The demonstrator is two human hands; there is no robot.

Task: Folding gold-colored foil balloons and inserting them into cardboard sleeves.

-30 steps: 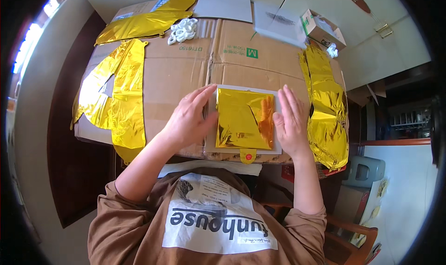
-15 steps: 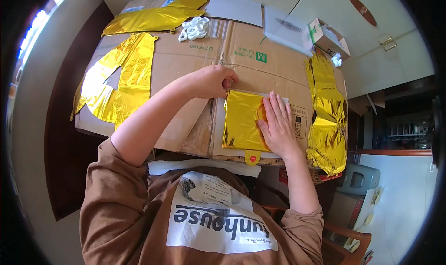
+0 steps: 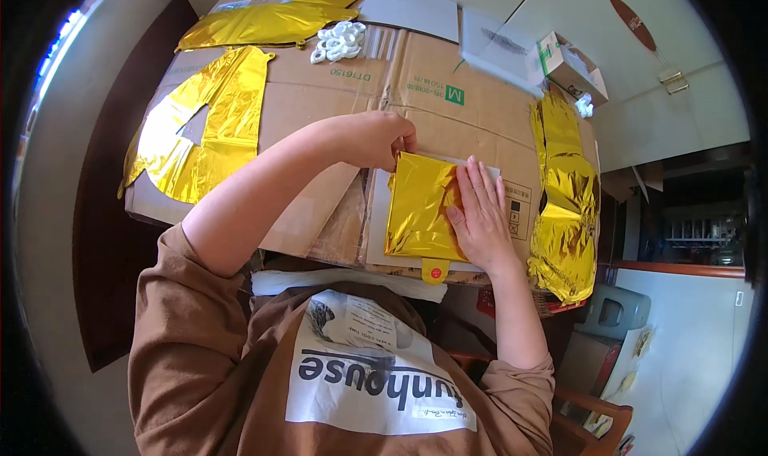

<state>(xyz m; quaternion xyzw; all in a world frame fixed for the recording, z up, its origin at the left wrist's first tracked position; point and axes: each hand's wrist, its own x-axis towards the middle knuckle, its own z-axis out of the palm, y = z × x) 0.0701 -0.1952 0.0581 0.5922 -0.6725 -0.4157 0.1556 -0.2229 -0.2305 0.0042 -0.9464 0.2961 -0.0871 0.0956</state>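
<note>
Nearest the person, the right hand (image 3: 480, 220) lies flat on the folded gold foil balloon (image 3: 420, 208), fingers together and stretched out, pressing down its right edge. A small round valve tab with a red dot (image 3: 434, 272) hangs from the foil's near edge, below those fingers. The foil rests on a pale sheet (image 3: 380, 224) over the flattened cardboard (image 3: 320, 104) that covers the bench. Just past the right fingers, the left hand (image 3: 376, 140) is closed at the foil's far left corner, fingers pinched on that edge.

The foil looks very light, thin, slick and springy, so it likely unfolds unless held; a crease or corner pinch seems the safest hold, away from the valve.

To the right of the right fingers lies a crumpled gold foil balloon (image 3: 568, 208). Left of the left fingers lies another gold foil shape (image 3: 204, 128). Farther off sit white plastic clips (image 3: 340, 42), a long gold foil piece (image 3: 272, 20), grey sheets (image 3: 416, 12) and a small open box (image 3: 572, 68).
</note>
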